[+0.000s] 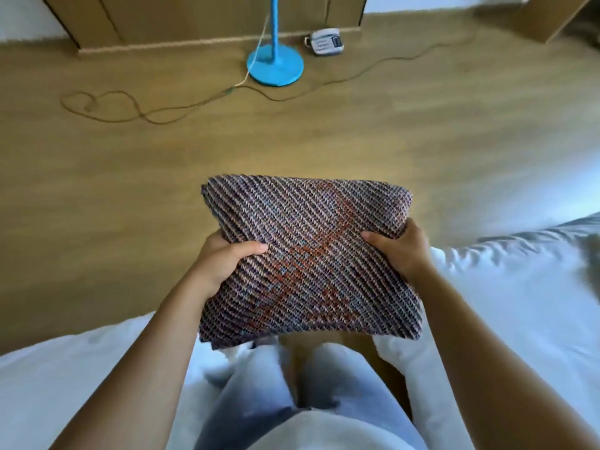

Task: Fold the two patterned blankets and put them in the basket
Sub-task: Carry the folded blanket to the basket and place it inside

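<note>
Woven wool in purple-grey stripes with a rust-orange motif: that is the patterned blanket we hold between our two hands, already folded into a thick square pad. Our left hand grips its left edge and our right hand grips its right edge. Each thumb lies on top, and the fingers are curled underneath, out of sight. We judge that this two-sided clamp is what keeps the layers from sliding apart, and that holding the pad nearly flat stops the folds from falling open while it is carried.

The pad hangs in the air in front of us, touching nothing but our hands. Below it are our legs and the wooden floor. White bedding lies beneath and outside both forearms.

We can see no basket, so we cannot say where it stands or what it holds, and we cannot see the second blanket either. Folding looks finished for this one, and what remains, as we read it, is to carry it to the basket and lower it in flat.

Well beyond our hands a blue stand base sits on the floor. A thin cord loops past it, and a small white device lies just to its right.
</note>
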Motion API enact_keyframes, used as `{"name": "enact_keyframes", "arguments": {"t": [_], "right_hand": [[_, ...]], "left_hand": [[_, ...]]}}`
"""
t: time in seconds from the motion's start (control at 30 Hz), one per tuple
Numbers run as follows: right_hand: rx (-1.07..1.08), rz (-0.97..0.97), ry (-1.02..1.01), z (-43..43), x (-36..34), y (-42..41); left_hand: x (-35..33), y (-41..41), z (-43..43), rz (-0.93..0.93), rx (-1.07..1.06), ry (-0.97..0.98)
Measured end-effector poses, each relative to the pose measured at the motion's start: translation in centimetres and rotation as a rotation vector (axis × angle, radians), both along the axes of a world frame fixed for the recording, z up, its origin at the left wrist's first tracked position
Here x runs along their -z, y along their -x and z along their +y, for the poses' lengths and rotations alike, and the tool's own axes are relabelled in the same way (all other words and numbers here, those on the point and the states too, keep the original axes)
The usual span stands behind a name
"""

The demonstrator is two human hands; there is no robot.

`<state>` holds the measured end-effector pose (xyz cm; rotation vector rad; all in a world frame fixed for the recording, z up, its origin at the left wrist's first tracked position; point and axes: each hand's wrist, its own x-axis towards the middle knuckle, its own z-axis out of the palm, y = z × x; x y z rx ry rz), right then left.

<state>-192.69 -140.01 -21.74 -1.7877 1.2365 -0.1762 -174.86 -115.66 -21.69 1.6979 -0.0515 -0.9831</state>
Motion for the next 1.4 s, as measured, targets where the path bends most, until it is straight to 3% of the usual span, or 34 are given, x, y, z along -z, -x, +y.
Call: {"name": "enact_keyframes", "arguments": {"t": [0.33, 0.57, 0.93, 1.4], "right_hand": [[0.456, -0.092, 0.016, -12.7, -1.6, 1.5], [0.605, -0.177, 0.066, -25.3, -2.0, 3.1], [0.817, -0.093, 0.061, -46.2, -1.6, 4.3], [1.252, -0.031, 0.087, -70.8, -2.8, 11.7]], "left_hand": [[-2.3, -7.1, -23.2, -0.046, 0.435, 0.025], [-2.9, -7.3, -41.3, -0.042, 0.63, 0.032], [-2.2, -7.5, -67.3, 0.001, 0.824, 0.005], [-3.2, 1.4, -104.4, -0.035, 1.238, 0.014]]}}
